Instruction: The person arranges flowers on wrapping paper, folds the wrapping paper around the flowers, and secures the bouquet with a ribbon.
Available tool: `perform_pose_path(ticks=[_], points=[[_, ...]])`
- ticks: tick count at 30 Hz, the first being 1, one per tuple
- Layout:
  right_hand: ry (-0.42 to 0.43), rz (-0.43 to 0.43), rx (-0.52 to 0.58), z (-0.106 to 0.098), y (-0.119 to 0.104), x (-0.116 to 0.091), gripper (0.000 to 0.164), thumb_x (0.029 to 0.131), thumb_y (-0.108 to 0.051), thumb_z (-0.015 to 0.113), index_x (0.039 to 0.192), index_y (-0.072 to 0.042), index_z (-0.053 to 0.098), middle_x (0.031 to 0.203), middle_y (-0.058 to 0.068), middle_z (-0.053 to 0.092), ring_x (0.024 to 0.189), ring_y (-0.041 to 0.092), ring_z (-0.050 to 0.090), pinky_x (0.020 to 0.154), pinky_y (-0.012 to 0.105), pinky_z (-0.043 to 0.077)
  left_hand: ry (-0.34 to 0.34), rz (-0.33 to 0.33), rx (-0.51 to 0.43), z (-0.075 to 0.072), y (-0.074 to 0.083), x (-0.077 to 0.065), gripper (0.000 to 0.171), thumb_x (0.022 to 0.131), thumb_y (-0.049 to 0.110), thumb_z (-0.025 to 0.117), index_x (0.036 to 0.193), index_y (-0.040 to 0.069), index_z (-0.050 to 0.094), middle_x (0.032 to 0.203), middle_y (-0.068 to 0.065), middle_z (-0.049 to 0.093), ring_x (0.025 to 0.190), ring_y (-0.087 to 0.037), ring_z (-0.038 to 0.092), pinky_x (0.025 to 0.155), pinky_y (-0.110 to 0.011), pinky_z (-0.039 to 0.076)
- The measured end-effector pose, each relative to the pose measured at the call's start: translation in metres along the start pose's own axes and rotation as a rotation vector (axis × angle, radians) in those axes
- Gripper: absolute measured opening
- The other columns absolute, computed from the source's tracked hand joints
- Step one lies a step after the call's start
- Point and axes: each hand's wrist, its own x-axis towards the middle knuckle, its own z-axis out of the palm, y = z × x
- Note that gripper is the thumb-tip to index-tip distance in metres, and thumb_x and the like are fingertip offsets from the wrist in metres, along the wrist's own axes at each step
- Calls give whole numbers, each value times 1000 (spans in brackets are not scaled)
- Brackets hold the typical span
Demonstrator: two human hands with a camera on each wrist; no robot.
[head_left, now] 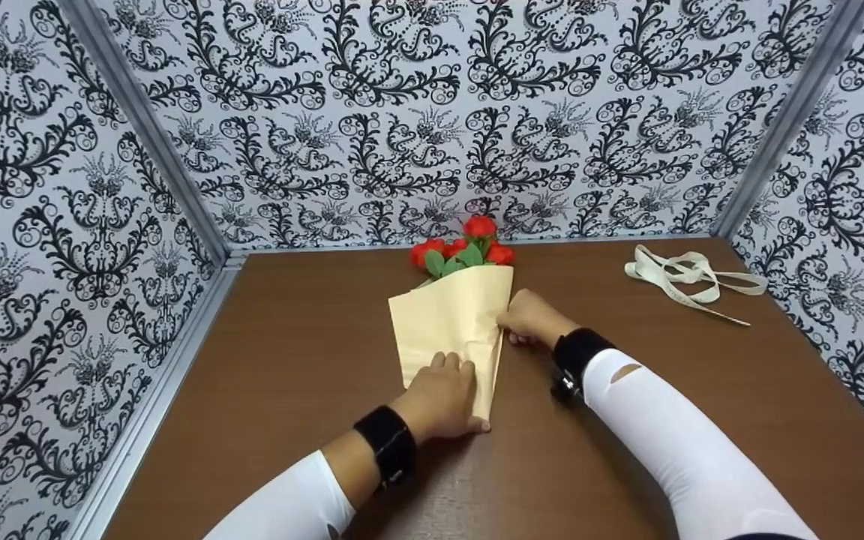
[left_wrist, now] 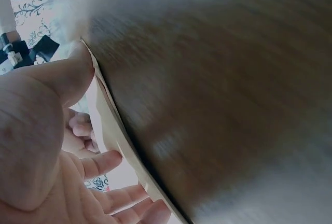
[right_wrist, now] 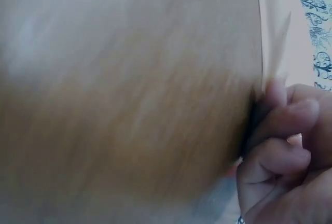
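Observation:
A bunch of red artificial-looking roses (head_left: 480, 227) with green leaves lies near the back of the table, its lower part wrapped in cream wrapping paper (head_left: 432, 319). My left hand (head_left: 439, 397) rests on the lower part of the paper, fingers extended across it and thumb at the bottom tip. In the left wrist view those fingers (left_wrist: 106, 164) press the sheet from above. At the paper's right edge, my right hand (head_left: 533, 316) pinches the fold with curled fingers. The right wrist view shows the paper's edge (right_wrist: 275, 32) running down into that grip. The stems are hidden inside the wrap.
A loosely tangled cream ribbon (head_left: 683, 277) with faint print lies at the back right of the brown table (head_left: 289, 337). Patterned black-and-white panels (head_left: 402, 112) in grey frames enclose the back and both sides.

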Motion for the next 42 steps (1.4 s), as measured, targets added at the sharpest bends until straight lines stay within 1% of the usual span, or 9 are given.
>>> perform_pose_path(ticks=[5, 12, 20, 24, 29, 33, 37, 39, 42], points=[[28, -17, 24, -9, 6, 10, 39, 93, -25, 63, 60, -8, 70, 48, -1, 63, 38, 11, 53, 38, 26, 44, 31, 9, 23, 1, 4, -1, 86, 78, 80, 74, 123, 9, 56, 112, -10, 55, 102, -26, 51, 80, -39, 54], [55, -2, 51, -24, 9, 20, 28, 86, -12, 58, 61, -6, 69, 49, 0, 63, 39, 12, 54, 39, 26, 44, 57, 15, 46, 0, 10, -4, 85, 76, 80, 75, 119, 9, 57, 109, -9, 56, 99, -25, 51, 76, -37, 53], [139, -2, 40, -36, 15, 34, 29, 87, -12, 56, 61, -6, 69, 48, 0, 62, 37, 12, 51, 39, 27, 43, 34, 8, 49, -2, 14, -7, 85, 78, 81, 72, 122, 10, 56, 112, -8, 56, 102, -25, 51, 79, -38, 52], [199, -21, 54, -40, 21, 42, 34, 90, -15, 57, 59, -8, 68, 45, -3, 60, 36, 11, 52, 39, 27, 42, 16, 7, 58, -1, 17, -7, 85, 79, 82, 71, 123, 11, 55, 113, -7, 56, 103, -24, 50, 80, -37, 52], [216, -34, 70, -44, 31, 51, 52, 102, -34, 59, 57, -10, 67, 45, -3, 60, 38, 12, 55, 41, 27, 44, 38, 14, 73, 2, 19, -5, 84, 78, 83, 71, 122, 12, 55, 112, -6, 56, 102, -23, 52, 78, -37, 53], [170, 11, 188, -46, 33, 54, 44, 103, -27, 53, 67, -6, 67, 49, -2, 61, 41, 11, 57, 42, 27, 48, 71, 8, 73, 3, 16, -3, 83, 77, 82, 72, 120, 12, 56, 111, -7, 57, 103, -24, 54, 78, -38, 54], [106, 72, 457, -43, 27, 45, 29, 101, -13, 45, 90, 4, 66, 60, 4, 67, 48, 13, 65, 48, 26, 56, 66, 1, 62, 3, 9, -2, 84, 78, 82, 72, 121, 11, 57, 112, -7, 57, 104, -24, 54, 80, -38, 55], [65, 99, 571, -40, 23, 37, 29, 101, -12, 42, 102, 7, 64, 69, 8, 69, 55, 16, 69, 53, 28, 59, 64, -3, 45, 5, 4, -1, 84, 78, 82, 72, 121, 11, 57, 114, -8, 57, 105, -25, 54, 81, -38, 55], [-4, 127, 624, -32, 17, 21, 33, 104, -17, 44, 113, 9, 63, 79, 13, 72, 64, 21, 74, 58, 31, 61, 61, -11, 20, 8, -3, 0, 83, 78, 82, 72, 120, 12, 57, 116, -7, 57, 105, -24, 53, 82, -38, 54]])
